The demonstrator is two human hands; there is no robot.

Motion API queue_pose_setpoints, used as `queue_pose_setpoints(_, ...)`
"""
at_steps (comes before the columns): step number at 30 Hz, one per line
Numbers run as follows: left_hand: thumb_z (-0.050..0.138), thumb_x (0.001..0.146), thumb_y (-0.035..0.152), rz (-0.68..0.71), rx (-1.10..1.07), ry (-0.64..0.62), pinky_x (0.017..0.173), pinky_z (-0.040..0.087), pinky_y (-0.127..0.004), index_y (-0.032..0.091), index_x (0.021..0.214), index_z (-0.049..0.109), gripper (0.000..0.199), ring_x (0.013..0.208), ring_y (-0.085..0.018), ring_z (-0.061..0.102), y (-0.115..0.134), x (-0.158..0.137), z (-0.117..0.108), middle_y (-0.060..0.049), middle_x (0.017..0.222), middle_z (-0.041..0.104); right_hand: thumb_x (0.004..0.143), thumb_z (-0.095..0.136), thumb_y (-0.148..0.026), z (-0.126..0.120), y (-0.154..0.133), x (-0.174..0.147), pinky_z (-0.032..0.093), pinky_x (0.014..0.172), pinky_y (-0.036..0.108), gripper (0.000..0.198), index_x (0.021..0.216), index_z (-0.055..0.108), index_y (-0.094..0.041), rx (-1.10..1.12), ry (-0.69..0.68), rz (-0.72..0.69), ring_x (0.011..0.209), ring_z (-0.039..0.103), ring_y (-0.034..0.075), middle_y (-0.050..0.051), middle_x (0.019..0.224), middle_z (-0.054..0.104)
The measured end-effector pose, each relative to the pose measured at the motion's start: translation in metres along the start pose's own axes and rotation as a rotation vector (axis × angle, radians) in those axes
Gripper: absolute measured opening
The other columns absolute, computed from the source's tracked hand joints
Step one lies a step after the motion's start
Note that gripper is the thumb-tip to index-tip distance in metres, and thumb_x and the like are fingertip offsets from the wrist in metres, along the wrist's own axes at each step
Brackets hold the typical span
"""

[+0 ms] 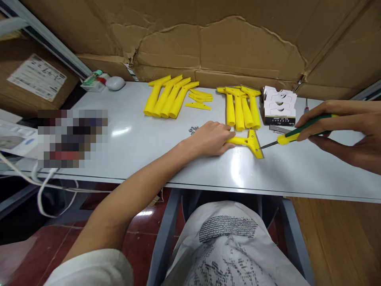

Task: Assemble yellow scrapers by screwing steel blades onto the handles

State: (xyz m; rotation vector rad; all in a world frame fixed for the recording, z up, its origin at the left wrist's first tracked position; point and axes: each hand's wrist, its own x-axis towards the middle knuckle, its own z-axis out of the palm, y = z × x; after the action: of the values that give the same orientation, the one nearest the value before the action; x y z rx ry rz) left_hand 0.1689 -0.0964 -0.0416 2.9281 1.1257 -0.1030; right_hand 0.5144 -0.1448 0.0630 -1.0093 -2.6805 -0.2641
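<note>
My left hand (212,139) is closed around the handle of a yellow scraper (253,145) lying on the table, its wide head pointing right. Two screws show in that head, with a thin blade edge along its right side. In my right hand (345,131) is a green and yellow screwdriver (290,137), slanting down to the left. Its tip is at the lower screw of the scraper head; whether it sits in the slot I cannot tell. Small screws (193,130) lie in a pile just behind my left hand. Metal blades (279,129) lie near the screwdriver.
Several yellow scraper handles (169,97) stand in a row at the back, beside loose yellow strips (198,106). More scrapers with heads (239,105) lie right of them, next to stacked white and black boxes (279,107). A small screwdriver (306,105) lies behind my right hand. White cables (44,182) hang at left.
</note>
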Motion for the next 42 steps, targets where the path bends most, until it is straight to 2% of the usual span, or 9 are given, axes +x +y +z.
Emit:
queue_pose_setpoints(4,0.059,0.118,0.041,0.006,0.01,0.0,0.069,0.036,-0.039,0.016,0.127,0.08,0.034,0.099,-0.032,0.077,0.0,0.001,0.001,-0.014,0.124,0.08,0.111,0.062,-0.055,0.009,0.013,-0.024,0.057,0.07,0.035,0.026,0.119,0.083,-0.042,-0.078,0.114,0.044,0.097,0.081,0.014,-0.008,0.124,0.085)
queue_pose_setpoints(7,0.06,0.117,0.041,0.022,0.017,0.014,0.068,0.035,-0.039,0.016,0.128,0.08,0.034,0.096,-0.031,0.076,-0.002,0.0,0.001,-0.013,0.12,0.081,0.108,0.072,-0.041,0.033,0.006,-0.04,0.059,0.07,0.035,0.015,0.114,0.082,-0.032,-0.111,0.273,0.117,0.092,0.081,0.016,-0.001,0.117,0.085)
queue_pose_setpoints(12,0.066,0.112,0.04,0.043,-0.049,0.049,0.067,0.032,-0.037,0.019,0.107,0.084,0.028,0.088,-0.026,0.074,-0.016,-0.008,-0.007,-0.01,0.108,0.082,0.099,0.081,-0.019,0.093,-0.012,-0.057,0.06,0.062,0.03,0.012,0.111,0.081,-0.023,-0.156,0.506,0.151,0.076,0.077,0.016,0.006,0.107,0.083)
queue_pose_setpoints(20,0.069,0.105,0.051,0.024,-0.262,0.147,0.075,0.043,-0.033,0.025,0.106,0.087,0.032,0.089,-0.024,0.075,-0.068,-0.031,-0.023,-0.004,0.1,0.084,0.104,0.077,-0.016,0.134,-0.024,-0.066,0.069,0.078,0.031,0.018,0.122,0.078,-0.02,-0.065,0.39,0.162,0.093,0.08,0.019,0.012,0.119,0.077)
queue_pose_setpoints(23,0.067,0.106,0.058,-0.044,-0.282,0.177,0.079,0.047,-0.033,0.028,0.115,0.089,0.038,0.092,-0.024,0.077,-0.086,-0.051,-0.023,-0.003,0.106,0.086,0.105,0.078,-0.019,0.142,-0.024,-0.069,0.069,0.08,0.032,0.024,0.129,0.075,-0.019,-0.022,0.361,0.156,0.095,0.078,0.019,0.011,0.12,0.075)
queue_pose_setpoints(27,0.054,0.116,0.069,-0.213,-0.155,0.337,0.079,0.047,-0.033,0.028,0.141,0.085,0.057,0.095,-0.022,0.074,-0.101,-0.091,-0.009,-0.004,0.116,0.085,0.105,0.079,-0.019,0.141,-0.027,-0.07,0.069,0.081,0.04,0.025,0.129,0.074,-0.021,-0.014,0.316,0.168,0.095,0.075,0.023,0.012,0.122,0.075)
queue_pose_setpoints(30,0.05,0.119,0.069,-0.334,0.023,0.471,0.071,0.042,-0.034,0.031,0.15,0.08,0.058,0.091,-0.02,0.07,-0.102,-0.115,0.006,-0.004,0.114,0.082,0.1,0.08,-0.018,0.131,-0.037,-0.055,0.066,0.083,0.049,0.02,0.12,0.077,-0.023,-0.066,0.344,0.197,0.102,0.073,0.031,0.014,0.122,0.078)
queue_pose_setpoints(35,0.068,0.115,0.054,-0.253,0.173,0.666,0.073,0.051,-0.037,0.028,0.136,0.086,0.037,0.087,-0.022,0.069,-0.094,-0.126,0.028,-0.005,0.105,0.08,0.103,0.069,-0.01,0.122,-0.064,0.017,0.065,0.084,0.041,0.02,0.119,0.072,-0.022,0.193,0.362,0.059,0.097,0.075,0.025,0.008,0.109,0.078)
queue_pose_setpoints(42,0.069,0.111,0.038,-0.358,0.243,0.719,0.084,0.055,-0.046,0.032,0.118,0.084,0.018,0.1,-0.028,0.072,-0.09,-0.126,0.043,-0.007,0.109,0.08,0.105,0.048,-0.007,0.161,-0.078,0.112,0.065,0.084,0.042,0.049,0.151,0.062,-0.018,0.44,0.088,0.018,0.098,0.074,0.022,0.017,0.152,0.068)
